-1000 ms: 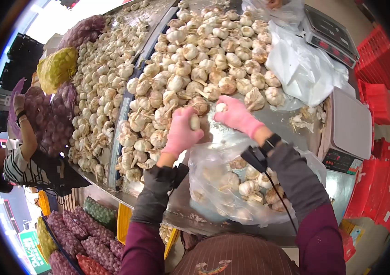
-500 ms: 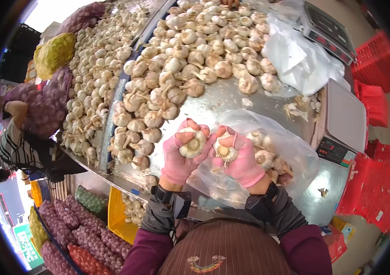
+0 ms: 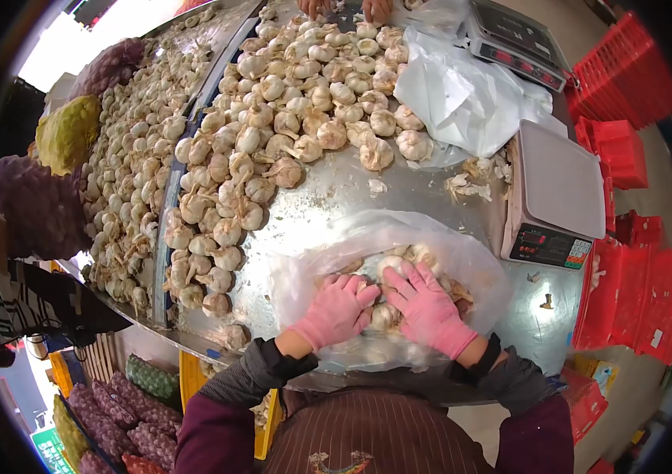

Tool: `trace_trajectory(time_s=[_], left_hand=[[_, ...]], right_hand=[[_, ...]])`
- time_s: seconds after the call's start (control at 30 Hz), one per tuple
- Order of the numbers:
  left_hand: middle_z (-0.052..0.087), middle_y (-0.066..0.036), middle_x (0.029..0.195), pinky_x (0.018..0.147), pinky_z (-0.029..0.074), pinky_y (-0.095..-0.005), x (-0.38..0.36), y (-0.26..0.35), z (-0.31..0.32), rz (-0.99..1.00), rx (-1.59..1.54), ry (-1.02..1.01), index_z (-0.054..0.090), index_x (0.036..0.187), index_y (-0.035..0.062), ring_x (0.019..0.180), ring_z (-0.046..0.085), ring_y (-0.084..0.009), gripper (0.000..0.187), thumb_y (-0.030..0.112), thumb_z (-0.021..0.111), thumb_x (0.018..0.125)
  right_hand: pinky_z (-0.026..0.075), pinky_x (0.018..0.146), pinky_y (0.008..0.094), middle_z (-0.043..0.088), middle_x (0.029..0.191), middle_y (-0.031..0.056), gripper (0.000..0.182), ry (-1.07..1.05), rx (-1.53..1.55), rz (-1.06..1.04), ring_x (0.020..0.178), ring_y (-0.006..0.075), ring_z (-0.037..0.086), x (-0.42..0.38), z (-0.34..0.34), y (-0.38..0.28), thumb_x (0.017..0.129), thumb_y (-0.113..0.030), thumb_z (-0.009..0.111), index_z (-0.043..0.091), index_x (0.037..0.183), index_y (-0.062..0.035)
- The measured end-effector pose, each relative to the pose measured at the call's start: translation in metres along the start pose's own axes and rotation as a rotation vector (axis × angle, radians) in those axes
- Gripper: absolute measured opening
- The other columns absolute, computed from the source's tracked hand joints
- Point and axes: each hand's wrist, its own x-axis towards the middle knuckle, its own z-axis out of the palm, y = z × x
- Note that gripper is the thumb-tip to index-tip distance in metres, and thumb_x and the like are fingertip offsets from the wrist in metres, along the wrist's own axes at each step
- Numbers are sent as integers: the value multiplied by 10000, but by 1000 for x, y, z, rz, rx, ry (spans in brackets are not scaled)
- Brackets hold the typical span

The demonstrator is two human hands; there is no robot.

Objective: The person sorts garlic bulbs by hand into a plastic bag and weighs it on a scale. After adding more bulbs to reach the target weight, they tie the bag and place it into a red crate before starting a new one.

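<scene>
A clear plastic bag (image 3: 304,261) lies on the metal table in front of me, with several garlic bulbs (image 3: 423,255) inside. Both my hands wear pink fingerless-tipped gloves and are at the bag's mouth. My left hand (image 3: 334,312) is curled over a bulb at the left of the group; its fingers partly hide what is beneath. My right hand (image 3: 429,312) rests on the bulbs, palm down with fingers spread. A large heap of loose garlic (image 3: 320,99) covers the table beyond the bag.
A scale (image 3: 553,189) stands right of the bag, another scale (image 3: 514,43) behind it. White plastic bags (image 3: 462,95) lie beside the heap. Another person's hands (image 3: 377,9) are at the far edge. Red crates (image 3: 632,300) stand at right; a metal divider (image 3: 174,205) runs along the left.
Both hands, which held a garlic bulb each above the bag, have moved down into it. The right hand has spread its fingers. The view has shifted, and another person's hands show more at the far edge.
</scene>
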Motion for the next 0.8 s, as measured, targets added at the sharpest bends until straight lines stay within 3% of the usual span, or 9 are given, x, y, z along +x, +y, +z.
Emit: trace_trajectory(time_s=[0.13, 0.2, 0.23, 0.37, 0.53, 0.67, 0.7, 0.73, 0.8], left_hand=[[549, -154, 1152, 902, 410, -476, 3, 8, -25, -22, -4, 71, 537, 1185, 92, 1072, 522, -344, 410, 209, 594, 796], [547, -167, 1156, 899, 426, -470, 19, 1, -73, 21, -198, 94, 554, 1174, 81, 1076, 521, -351, 391, 174, 594, 797], [550, -166, 1158, 892, 435, -463, 34, -5, -92, -27, -131, 187, 565, 1153, 81, 1077, 521, -353, 374, 164, 598, 790], [557, -152, 1138, 863, 462, -436, 148, -58, -90, -91, 136, 301, 579, 1113, 98, 1082, 526, -343, 344, 133, 599, 771], [562, -153, 1082, 799, 483, -444, 211, -76, -38, -302, 169, 233, 590, 1116, 152, 1023, 542, -359, 330, 165, 595, 787], [576, -171, 1036, 756, 508, -444, 187, -89, -35, -312, 47, 210, 574, 1133, 180, 1003, 563, -355, 333, 158, 587, 801], [584, -167, 1006, 728, 525, -428, 177, -106, -39, -236, -206, 286, 550, 1109, 149, 972, 585, -336, 302, 112, 567, 809], [584, -167, 1006, 728, 525, -428, 166, -117, -48, -239, -200, 289, 550, 1109, 149, 972, 585, -336, 302, 112, 567, 809], [568, -127, 1030, 686, 537, -423, 137, -118, -68, -334, -1931, 209, 541, 1028, 104, 990, 556, -288, 222, 45, 551, 814]], right_hand=[[163, 1155, 435, 367, 1452, 121, 535, -24, -113, 171, 1376, 304, 287, 24, -22, 1, 745, -339, 664, 571, 1218, -107], [355, 1041, 431, 488, 1293, 122, 464, -129, 360, 46, 1213, 312, 457, 36, -59, 9, 759, -300, 659, 581, 1171, -101], [467, 874, 430, 539, 1140, 135, 368, 267, 345, 114, 1037, 310, 544, 42, -75, 16, 772, -255, 652, 588, 1094, -89], [482, 851, 424, 567, 1150, 137, 269, 483, 281, 651, 1067, 301, 548, 146, -72, 108, 813, -213, 598, 574, 1058, -105], [472, 905, 428, 526, 1230, 131, 391, 60, 53, 592, 1149, 270, 516, 186, -55, 160, 816, -213, 609, 519, 1188, -133], [507, 859, 404, 559, 1164, 165, 471, 69, 149, 572, 1057, 310, 571, 169, -42, 156, 763, -158, 660, 502, 1207, -147], [507, 859, 404, 559, 1164, 165, 471, 71, 148, 571, 1057, 310, 571, 166, -50, 155, 763, -158, 660, 502, 1207, -147], [526, 813, 396, 575, 1106, 171, 425, 98, 713, 574, 969, 313, 601, 161, -64, 150, 767, -128, 633, 513, 1175, -131], [546, 768, 389, 591, 1048, 176, 382, 97, 1305, 540, 881, 316, 630, 156, -79, 130, 771, -98, 606, 524, 1144, -114]])
